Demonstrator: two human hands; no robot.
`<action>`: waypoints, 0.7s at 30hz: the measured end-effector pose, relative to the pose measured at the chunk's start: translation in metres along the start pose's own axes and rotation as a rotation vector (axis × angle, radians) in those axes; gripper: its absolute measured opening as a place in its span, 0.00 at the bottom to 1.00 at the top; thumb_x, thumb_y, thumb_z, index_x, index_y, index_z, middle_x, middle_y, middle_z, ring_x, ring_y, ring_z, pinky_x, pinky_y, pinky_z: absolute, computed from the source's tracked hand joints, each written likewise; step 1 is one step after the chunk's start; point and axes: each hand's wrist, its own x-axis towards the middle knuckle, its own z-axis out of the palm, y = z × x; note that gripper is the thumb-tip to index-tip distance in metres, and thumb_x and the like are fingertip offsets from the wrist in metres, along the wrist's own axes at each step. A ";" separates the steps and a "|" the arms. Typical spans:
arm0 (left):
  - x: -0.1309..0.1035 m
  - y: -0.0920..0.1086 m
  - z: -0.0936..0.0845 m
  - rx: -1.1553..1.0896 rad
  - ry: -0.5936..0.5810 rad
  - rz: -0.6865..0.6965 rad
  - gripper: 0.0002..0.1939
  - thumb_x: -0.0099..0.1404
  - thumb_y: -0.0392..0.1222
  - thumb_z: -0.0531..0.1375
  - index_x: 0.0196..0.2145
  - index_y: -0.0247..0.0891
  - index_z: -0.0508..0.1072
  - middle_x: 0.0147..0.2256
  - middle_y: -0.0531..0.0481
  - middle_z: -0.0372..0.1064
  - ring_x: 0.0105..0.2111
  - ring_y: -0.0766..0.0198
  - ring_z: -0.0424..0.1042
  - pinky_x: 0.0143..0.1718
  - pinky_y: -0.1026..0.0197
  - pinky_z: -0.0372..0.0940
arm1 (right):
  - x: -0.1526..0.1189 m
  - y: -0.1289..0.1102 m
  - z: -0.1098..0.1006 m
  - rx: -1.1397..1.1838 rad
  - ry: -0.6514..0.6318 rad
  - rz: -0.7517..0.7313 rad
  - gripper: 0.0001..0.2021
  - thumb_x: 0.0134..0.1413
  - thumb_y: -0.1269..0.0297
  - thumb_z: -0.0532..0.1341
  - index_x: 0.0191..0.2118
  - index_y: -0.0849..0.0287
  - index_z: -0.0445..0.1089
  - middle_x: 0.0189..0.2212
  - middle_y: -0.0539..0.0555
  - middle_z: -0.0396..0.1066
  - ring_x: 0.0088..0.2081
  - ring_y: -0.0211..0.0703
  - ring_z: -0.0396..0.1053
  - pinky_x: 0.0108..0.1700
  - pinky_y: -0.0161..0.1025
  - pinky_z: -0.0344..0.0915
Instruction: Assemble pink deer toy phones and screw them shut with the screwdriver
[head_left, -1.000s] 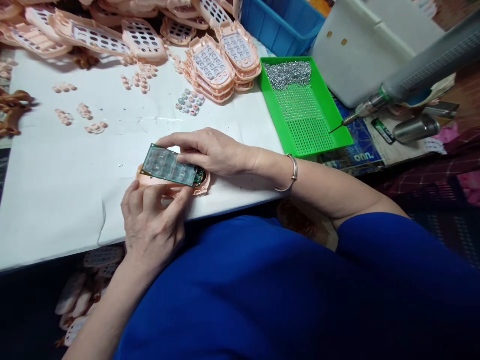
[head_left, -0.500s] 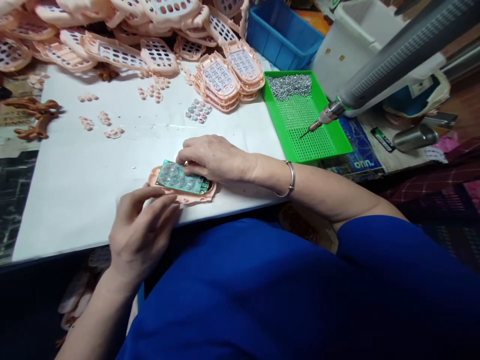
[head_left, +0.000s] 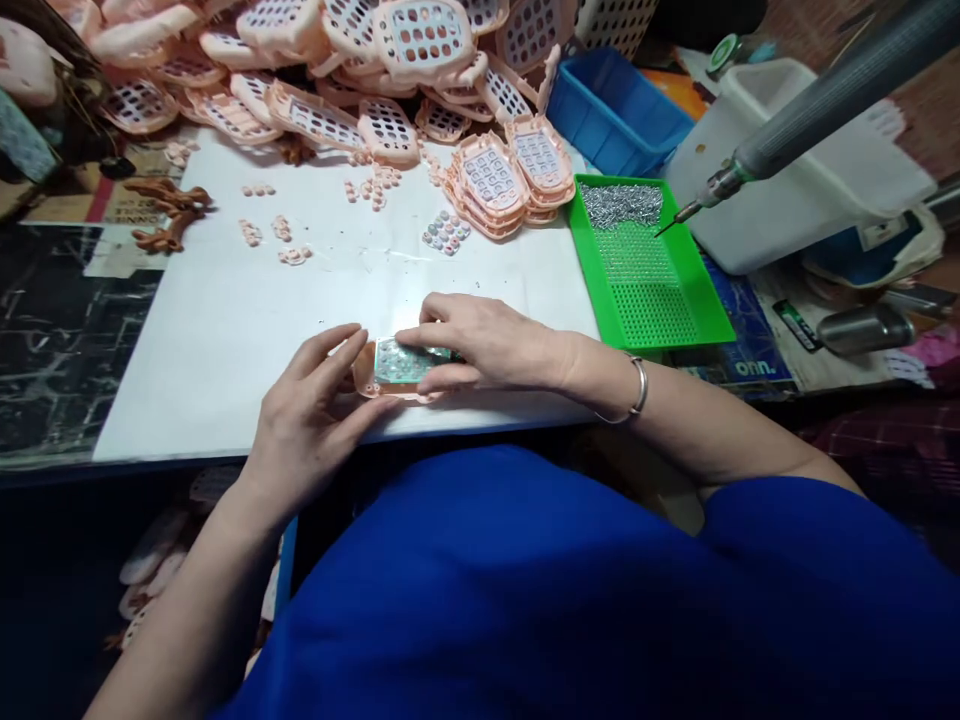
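A green circuit board (head_left: 397, 364) lies in a pale pink plastic shell (head_left: 364, 372) at the near edge of the white work surface. My right hand (head_left: 480, 343) reaches over the board's right part, fingertips on top and thumb at the near edge, gripping it against the shell. Around the shell's left end curl the fingers and thumb of my left hand (head_left: 319, 405), holding it. The right end of board and shell is hidden under my right hand.
Pink shells (head_left: 424, 40) are heaped at the back, beside stacked shells with keypads (head_left: 491, 178). A green tray (head_left: 652, 320) of screws stands right, under a hanging electric screwdriver (head_left: 720, 185). Small pink parts (head_left: 281, 228) and coloured buttons (head_left: 446, 232) lie behind my hands.
The view has shifted, so the scene sits farther right. My right hand has spread across the board with its thumb at the near edge; my left hand has opened wider around the shell's left end.
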 end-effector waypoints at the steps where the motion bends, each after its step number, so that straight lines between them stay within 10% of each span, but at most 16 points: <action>1: -0.001 0.002 0.002 0.010 0.002 0.014 0.29 0.69 0.49 0.64 0.66 0.50 0.65 0.55 0.40 0.73 0.43 0.54 0.79 0.44 0.52 0.76 | -0.004 0.002 0.003 -0.015 0.034 -0.026 0.25 0.69 0.49 0.58 0.60 0.62 0.70 0.46 0.61 0.68 0.42 0.45 0.62 0.42 0.39 0.58; 7: -0.003 0.011 0.018 0.046 0.086 0.091 0.48 0.69 0.51 0.65 0.75 0.49 0.40 0.53 0.41 0.75 0.40 0.57 0.77 0.44 0.55 0.74 | -0.019 0.015 0.017 -0.062 0.187 -0.089 0.27 0.70 0.44 0.54 0.61 0.60 0.68 0.47 0.60 0.67 0.44 0.45 0.63 0.46 0.41 0.63; 21: -0.004 0.016 0.023 0.051 0.093 0.057 0.48 0.69 0.52 0.64 0.75 0.52 0.37 0.54 0.42 0.75 0.39 0.57 0.78 0.43 0.55 0.74 | -0.020 0.018 0.012 0.041 0.118 -0.112 0.25 0.71 0.45 0.54 0.59 0.60 0.69 0.46 0.59 0.66 0.45 0.45 0.64 0.48 0.42 0.63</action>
